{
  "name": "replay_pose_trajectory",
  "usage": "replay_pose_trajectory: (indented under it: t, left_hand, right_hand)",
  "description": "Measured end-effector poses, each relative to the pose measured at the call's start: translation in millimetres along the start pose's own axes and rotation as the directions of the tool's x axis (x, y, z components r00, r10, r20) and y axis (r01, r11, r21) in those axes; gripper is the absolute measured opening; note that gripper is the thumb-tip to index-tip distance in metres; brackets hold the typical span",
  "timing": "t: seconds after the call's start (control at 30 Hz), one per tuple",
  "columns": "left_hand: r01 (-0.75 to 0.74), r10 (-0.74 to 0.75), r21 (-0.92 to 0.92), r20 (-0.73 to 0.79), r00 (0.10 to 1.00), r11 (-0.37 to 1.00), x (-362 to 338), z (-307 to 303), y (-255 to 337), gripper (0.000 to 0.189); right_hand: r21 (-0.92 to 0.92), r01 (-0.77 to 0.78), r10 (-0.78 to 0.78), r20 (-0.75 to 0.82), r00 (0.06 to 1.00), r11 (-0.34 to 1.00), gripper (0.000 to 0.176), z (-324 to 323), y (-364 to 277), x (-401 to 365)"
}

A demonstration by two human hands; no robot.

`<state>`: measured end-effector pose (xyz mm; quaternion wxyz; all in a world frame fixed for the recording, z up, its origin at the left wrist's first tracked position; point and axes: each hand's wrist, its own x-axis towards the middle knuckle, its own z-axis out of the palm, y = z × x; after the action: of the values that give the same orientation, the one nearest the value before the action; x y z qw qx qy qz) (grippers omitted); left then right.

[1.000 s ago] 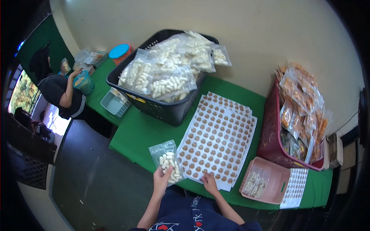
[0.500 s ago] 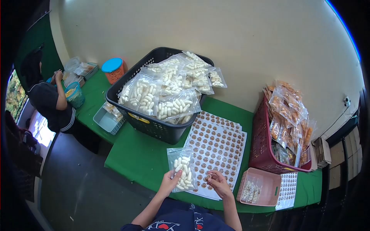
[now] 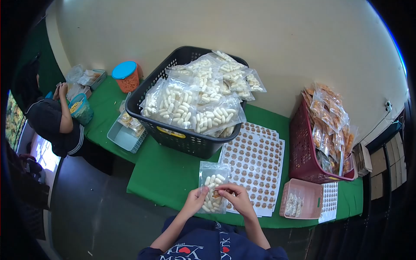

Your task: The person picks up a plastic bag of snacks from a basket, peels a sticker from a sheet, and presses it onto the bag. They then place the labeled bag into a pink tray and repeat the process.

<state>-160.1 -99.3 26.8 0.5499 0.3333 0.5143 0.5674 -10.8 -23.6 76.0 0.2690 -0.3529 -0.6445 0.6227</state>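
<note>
My left hand point(image 3: 195, 202) grips the left side of a clear plastic bag point(image 3: 213, 168) filled with white, capsule-shaped pieces. Against the front of the bag, my right hand point(image 3: 237, 199) has its fingertips on a round brown sticker point(image 3: 216, 194). The bag hangs upright over the table's front edge. Just behind it and to the right lie white sheets point(image 3: 255, 163) printed with rows of the same round brown stickers.
A black basket point(image 3: 182, 145) heaped with bags of white pieces stands behind. To the right are a maroon basket point(image 3: 299, 151) of orange-filled bags and a pink tray point(image 3: 318, 190). A grey tray point(image 3: 123, 139), tubs and another person point(image 3: 52, 119) are at left.
My right hand has moved left from above the sheets onto the bag, where the round sticker now shows. The table and baskets have shifted slightly in view.
</note>
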Motion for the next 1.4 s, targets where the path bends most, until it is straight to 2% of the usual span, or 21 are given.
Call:
replay_pose_trajectory:
  t: [0.03,0.13,0.27,0.37,0.57,0.7,0.8,0.9,1.0,1.1,1.2,1.4]
  left_hand:
    - [0.042,-0.042,-0.020,0.010,0.999,0.999,-2.3,-2.3,0.4,0.038]
    - [0.041,-0.041,0.010,0.025,0.999,0.999,-6.0,-5.0,-0.6,0.041]
    - [0.017,-0.021,-0.069,-0.044,0.999,0.997,-3.5,-0.3,0.1,0.040]
    - [-0.016,0.013,-0.083,-0.032,0.999,0.996,5.4,1.6,3.3,0.040]
    - [-0.039,0.038,-0.076,-0.016,0.999,0.996,27.6,2.3,14.5,0.038]
    - [-0.023,0.024,-0.085,0.017,1.000,0.996,39.8,4.4,19.1,0.037]
    - [0.010,-0.008,-0.091,0.024,1.000,0.996,47.8,3.8,14.7,0.034]
    - [0.026,-0.023,-0.072,0.047,0.999,0.997,44.8,3.6,13.7,0.030]
    - [-0.003,0.009,-0.074,0.084,0.996,0.997,45.1,12.7,31.6,0.028]
    - [-0.015,0.024,-0.073,0.120,0.992,0.997,46.0,11.9,34.1,0.030]
    - [-0.012,0.018,-0.048,0.136,0.991,0.999,47.9,2.0,26.6,0.031]
    - [-0.015,0.017,-0.021,0.114,0.993,1.000,45.2,-1.6,20.2,0.031]
  right_hand:
    - [0.004,-0.025,0.025,-0.019,1.000,1.000,0.017,4.3,-6.6,-1.3]
    - [-0.048,0.010,-0.013,-0.057,0.998,0.999,0.020,7.4,-7.4,-0.4]
    - [0.024,0.095,-0.086,-0.242,0.966,0.995,0.021,19.3,-6.3,-1.3]
    - [0.134,0.114,-0.071,-0.286,0.956,0.984,0.023,20.0,-11.0,1.3]
    - [0.181,0.158,-0.086,-0.351,0.933,0.971,0.023,19.7,-11.1,13.5]
    - [0.021,0.166,-0.146,-0.374,0.916,0.986,0.023,9.8,-9.6,22.3]
    - [0.059,0.157,-0.123,-0.378,0.918,0.986,0.023,6.0,-7.2,26.7]
    - [-0.012,0.140,-0.131,-0.426,0.895,0.990,0.023,8.4,-0.2,25.2]
    - [-0.166,0.174,-0.228,-0.408,0.884,0.971,0.022,5.5,3.3,25.1]
    - [-0.115,0.165,-0.197,-0.387,0.901,0.980,0.024,1.9,3.3,26.1]
    - [0.138,0.145,-0.093,-0.327,0.940,0.980,0.027,-1.1,-6.3,28.7]
    - [0.254,0.115,-0.042,-0.277,0.960,0.960,0.027,-0.6,-5.5,28.1]
